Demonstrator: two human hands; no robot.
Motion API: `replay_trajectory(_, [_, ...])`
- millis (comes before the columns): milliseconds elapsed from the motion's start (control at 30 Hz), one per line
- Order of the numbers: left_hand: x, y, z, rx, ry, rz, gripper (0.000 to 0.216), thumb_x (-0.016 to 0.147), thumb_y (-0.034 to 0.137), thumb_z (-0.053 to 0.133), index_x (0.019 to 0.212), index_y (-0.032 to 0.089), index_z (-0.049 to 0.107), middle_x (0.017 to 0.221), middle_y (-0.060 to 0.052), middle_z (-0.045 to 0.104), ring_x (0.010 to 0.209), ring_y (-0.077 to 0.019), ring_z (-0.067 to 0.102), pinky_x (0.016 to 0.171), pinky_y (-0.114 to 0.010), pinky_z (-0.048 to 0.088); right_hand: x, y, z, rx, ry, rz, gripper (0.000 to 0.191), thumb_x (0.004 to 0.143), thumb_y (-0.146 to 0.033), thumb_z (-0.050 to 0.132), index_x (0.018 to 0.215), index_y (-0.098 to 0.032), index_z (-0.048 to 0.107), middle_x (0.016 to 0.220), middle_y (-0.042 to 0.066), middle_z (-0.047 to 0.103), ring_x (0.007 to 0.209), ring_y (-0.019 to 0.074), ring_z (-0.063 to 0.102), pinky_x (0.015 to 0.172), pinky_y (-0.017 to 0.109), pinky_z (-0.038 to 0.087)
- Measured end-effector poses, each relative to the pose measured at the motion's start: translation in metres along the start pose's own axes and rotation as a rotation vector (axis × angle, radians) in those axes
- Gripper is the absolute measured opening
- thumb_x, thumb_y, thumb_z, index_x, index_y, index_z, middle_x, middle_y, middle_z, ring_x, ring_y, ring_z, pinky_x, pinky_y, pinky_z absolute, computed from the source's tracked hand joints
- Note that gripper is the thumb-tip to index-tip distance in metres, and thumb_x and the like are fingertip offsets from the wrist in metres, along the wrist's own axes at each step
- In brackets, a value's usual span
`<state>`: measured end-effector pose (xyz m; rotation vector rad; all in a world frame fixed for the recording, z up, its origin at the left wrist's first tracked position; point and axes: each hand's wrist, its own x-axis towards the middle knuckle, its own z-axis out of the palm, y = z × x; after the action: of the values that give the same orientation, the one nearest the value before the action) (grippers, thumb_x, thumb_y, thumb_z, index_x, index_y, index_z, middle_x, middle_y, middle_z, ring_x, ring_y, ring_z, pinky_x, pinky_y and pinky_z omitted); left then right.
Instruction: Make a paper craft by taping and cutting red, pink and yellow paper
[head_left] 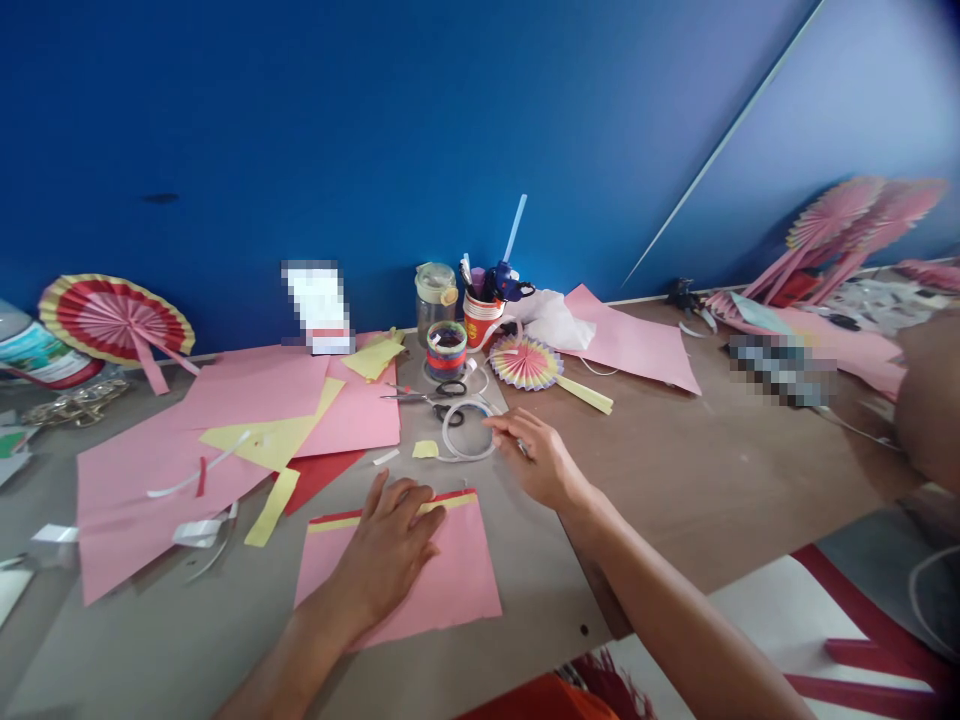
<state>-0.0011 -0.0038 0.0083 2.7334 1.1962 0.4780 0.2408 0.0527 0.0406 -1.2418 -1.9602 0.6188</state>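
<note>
My left hand (394,545) lies with fingers spread on a pink sheet of paper (465,575). Red and yellow strips (456,500) run along that sheet's far edge. Just beyond it, my right hand (536,450) has its fingers closed at the right side of a thin whitish ring, seemingly a roll of tape (445,432); the exact grip is partly hidden. The ring looks tilted up from the table. Black-handled scissors (450,388) lie behind it, partly overlapped by the ring. A small yellow paper scrap (425,450) is left of the ring.
Pink sheets (142,500) and yellow scraps (259,440) cover the left. Behind stand a wound pot (446,352), a jar (435,290) and a pen cup (482,322). Paper fans (525,362) lie or lean around. Another person's arm (930,390) is at the right.
</note>
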Motion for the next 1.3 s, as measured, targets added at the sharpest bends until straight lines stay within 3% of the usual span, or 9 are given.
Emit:
replay_trajectory(133, [0.000, 0.001, -0.002, -0.033, -0.014, -0.008, 0.030, 0.082, 0.010, 0.055, 0.111, 0.020, 0.057, 0.113, -0.008, 0.057, 0.109, -0.0270, 0.044, 0.106, -0.062, 0.024, -0.008, -0.012, 0.003, -0.117, -0.308, -0.009, 0.020, 0.085, -0.012, 0.050, 0.096, -0.017, 0.066, 0.089, 0.006, 0.063, 0.082, 0.0180, 0.059, 0.074, 0.028, 0.045])
replay_trajectory(233, [0.001, 0.000, -0.003, -0.064, -0.023, -0.038, 0.032, 0.082, 0.013, 0.056, 0.113, 0.022, 0.056, 0.109, -0.007, 0.055, 0.108, -0.0269, 0.045, 0.106, -0.062, 0.023, -0.015, -0.017, 0.011, -0.204, -0.400, 0.028, 0.019, 0.084, -0.011, 0.051, 0.093, -0.018, 0.066, 0.092, 0.006, 0.063, 0.087, 0.0192, 0.059, 0.078, 0.029, 0.043])
replay_trajectory(400, [0.000, -0.005, 0.002, -0.099, -0.008, -0.077, 0.028, 0.083, 0.021, 0.056, 0.111, 0.023, 0.056, 0.103, -0.006, 0.054, 0.103, -0.0257, 0.046, 0.107, -0.060, 0.024, -0.023, -0.016, 0.024, -0.216, -0.396, 0.106, 0.019, 0.078, -0.007, 0.052, 0.090, -0.017, 0.064, 0.096, 0.007, 0.062, 0.084, 0.0181, 0.059, 0.072, 0.026, 0.042])
replay_trajectory(567, [-0.001, -0.005, 0.006, -0.117, 0.010, -0.082, 0.025, 0.085, 0.015, 0.048, 0.108, 0.022, 0.055, 0.096, -0.004, 0.057, 0.097, -0.0227, 0.049, 0.107, -0.058, 0.025, -0.023, -0.020, 0.033, -0.152, -0.389, 0.135, 0.019, 0.075, -0.006, 0.052, 0.073, -0.019, 0.065, 0.072, -0.001, 0.066, 0.066, 0.0125, 0.059, 0.059, 0.020, 0.040])
replay_trajectory(667, [-0.001, -0.004, 0.005, -0.119, 0.019, -0.085, 0.029, 0.083, 0.012, 0.048, 0.110, 0.022, 0.054, 0.100, -0.004, 0.058, 0.099, -0.0230, 0.049, 0.107, -0.058, 0.025, -0.023, -0.021, 0.034, -0.136, -0.335, 0.131, 0.019, 0.074, -0.005, 0.052, 0.072, -0.019, 0.065, 0.071, -0.002, 0.066, 0.065, 0.0116, 0.059, 0.059, 0.019, 0.041])
replay_trajectory(800, [0.000, -0.003, 0.005, -0.119, 0.028, -0.083, 0.036, 0.083, 0.010, 0.046, 0.116, 0.022, 0.053, 0.106, -0.006, 0.059, 0.105, -0.0240, 0.049, 0.107, -0.056, 0.025, -0.023, -0.004, 0.017, -0.190, -0.153, 0.142, 0.020, 0.079, -0.008, 0.051, 0.089, -0.018, 0.065, 0.088, 0.005, 0.065, 0.075, 0.0152, 0.059, 0.068, 0.024, 0.045])
replay_trajectory(933, [0.000, -0.003, 0.007, -0.113, 0.068, -0.072, 0.034, 0.085, 0.011, 0.045, 0.116, 0.020, 0.054, 0.107, -0.006, 0.060, 0.105, -0.0242, 0.049, 0.108, -0.057, 0.024, -0.019, 0.018, -0.008, -0.257, 0.000, 0.143, 0.022, 0.081, -0.008, 0.048, 0.092, -0.019, 0.065, 0.088, 0.007, 0.062, 0.077, 0.0178, 0.057, 0.070, 0.029, 0.045])
replay_trajectory(1167, [0.003, -0.008, 0.000, -0.129, 0.173, -0.085, 0.021, 0.089, 0.016, 0.047, 0.105, 0.021, 0.059, 0.099, -0.006, 0.063, 0.097, -0.0216, 0.053, 0.106, -0.054, 0.027, -0.012, 0.006, 0.008, -0.246, -0.099, -0.006, 0.021, 0.081, -0.009, 0.052, 0.093, -0.019, 0.067, 0.087, 0.006, 0.064, 0.086, 0.0199, 0.056, 0.080, 0.032, 0.044])
replay_trajectory(1300, [0.003, -0.010, -0.002, -0.128, 0.234, -0.083, 0.020, 0.089, 0.010, 0.044, 0.093, 0.021, 0.060, 0.090, -0.004, 0.063, 0.088, -0.0187, 0.056, 0.104, -0.051, 0.031, -0.001, -0.002, 0.028, -0.477, -0.169, -0.058, 0.017, 0.082, -0.015, 0.054, 0.094, -0.019, 0.066, 0.103, 0.010, 0.060, 0.095, 0.0242, 0.050, 0.082, 0.036, 0.039])
